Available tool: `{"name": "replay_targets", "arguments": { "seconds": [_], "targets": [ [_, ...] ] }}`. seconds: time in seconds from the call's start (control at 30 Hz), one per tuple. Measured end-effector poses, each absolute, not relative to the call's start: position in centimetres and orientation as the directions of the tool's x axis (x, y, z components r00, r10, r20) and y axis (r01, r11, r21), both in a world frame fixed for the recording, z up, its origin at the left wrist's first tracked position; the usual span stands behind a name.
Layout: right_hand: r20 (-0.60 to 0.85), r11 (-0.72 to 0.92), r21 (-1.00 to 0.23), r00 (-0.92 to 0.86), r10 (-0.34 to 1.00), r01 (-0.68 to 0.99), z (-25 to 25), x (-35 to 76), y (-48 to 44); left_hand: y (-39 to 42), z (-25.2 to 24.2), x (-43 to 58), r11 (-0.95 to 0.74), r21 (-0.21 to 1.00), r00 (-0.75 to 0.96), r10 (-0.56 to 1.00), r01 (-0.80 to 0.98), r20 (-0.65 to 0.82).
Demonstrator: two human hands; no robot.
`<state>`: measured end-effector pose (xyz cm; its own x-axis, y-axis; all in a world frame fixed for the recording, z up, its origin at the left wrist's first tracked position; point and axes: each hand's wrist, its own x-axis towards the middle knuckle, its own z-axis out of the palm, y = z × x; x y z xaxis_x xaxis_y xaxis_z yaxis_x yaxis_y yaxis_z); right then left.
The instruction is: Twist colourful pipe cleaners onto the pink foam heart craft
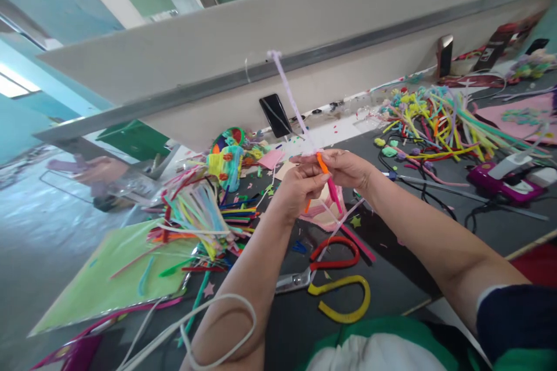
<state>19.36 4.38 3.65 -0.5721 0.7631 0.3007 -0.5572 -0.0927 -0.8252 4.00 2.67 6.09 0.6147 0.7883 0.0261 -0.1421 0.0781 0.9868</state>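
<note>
My left hand [307,182] and my right hand [346,167] meet over the dark table, fingers pinched together. An orange pipe cleaner [322,163] is between them, with a bright pink pipe cleaner [334,196] hanging just below. From the fingertips a long lilac pipe cleaner [289,93] rises up and to the left; its far end is bunched. Which fingers press on which strand is partly hidden. Under the hands lies a pale pink piece [319,217]. Closer to me are scissors [300,281] with one red and one yellow handle, lying on the table.
Bundles of pipe cleaners lie left [204,214] and right [448,122]. A phone [276,115] leans against the partition [209,104]. A purple power strip [505,179] with cables sits right; a white cable [217,301] loops near my left forearm. Another person's hand [102,171] shows at far left.
</note>
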Motion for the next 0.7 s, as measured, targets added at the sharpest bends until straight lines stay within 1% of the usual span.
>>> {"name": "replay_targets", "arguments": {
  "seconds": [0.13, 0.23, 0.3, 0.37, 0.43, 0.5, 0.57, 0.63, 0.7],
  "targets": [
    [0.305, -0.088, -0.812, -0.548, 0.779, -0.578, 3.9, 19.7, 4.5, 2.6, 5.8, 4.2, 0.1, 0.985, 0.618, 0.786, -0.137, 0.006],
    [0.282, -0.04, -0.827, -0.475, 0.834, -0.561, 4.1, 20.0, 4.8, 2.7, 5.8, 4.3, 0.05, 0.994, 0.588, 0.809, -0.098, 0.017],
    [0.264, 0.016, -0.86, -0.419, 0.869, -0.51, 4.1, 20.1, 5.0, 2.8, 5.7, 4.3, -0.009, 0.999, 0.543, 0.839, -0.051, 0.035],
    [0.252, 0.073, -0.907, -0.397, 0.882, -0.414, 4.2, 20.1, 5.2, 2.9, 5.5, 4.3, -0.064, 0.998, 0.493, 0.869, 0.02, 0.046],
    [0.25, 0.138, -0.945, -0.385, 0.888, -0.297, 4.3, 20.0, 5.3, 3.2, 5.1, 4.3, -0.1, 0.991, 0.452, 0.891, 0.091, 0.048],
    [0.24, 0.197, -0.968, -0.336, 0.911, -0.156, 4.3, 19.7, 5.4, 3.5, 4.5, 4.3, -0.111, 0.983, 0.423, 0.905, 0.144, 0.041],
    [0.246, 0.267, -0.961, -0.212, 0.946, 0.076, 4.4, 19.3, 5.4, 3.9, 3.8, 4.2, -0.121, 0.973, 0.392, 0.919, 0.196, 0.035],
    [0.323, 0.317, -0.872, -0.047, 0.945, 0.373, 4.2, 18.6, 5.4, 4.3, 3.1, 4.2, -0.14, 0.958, 0.344, 0.938, 0.25, 0.048],
    [0.454, 0.32, -0.728, 0.077, 0.887, 0.606, 3.9, 17.9, 5.2, 4.5, 2.5, 4.3, -0.174, 0.939, 0.288, 0.954, 0.296, 0.085]
  ]
}}
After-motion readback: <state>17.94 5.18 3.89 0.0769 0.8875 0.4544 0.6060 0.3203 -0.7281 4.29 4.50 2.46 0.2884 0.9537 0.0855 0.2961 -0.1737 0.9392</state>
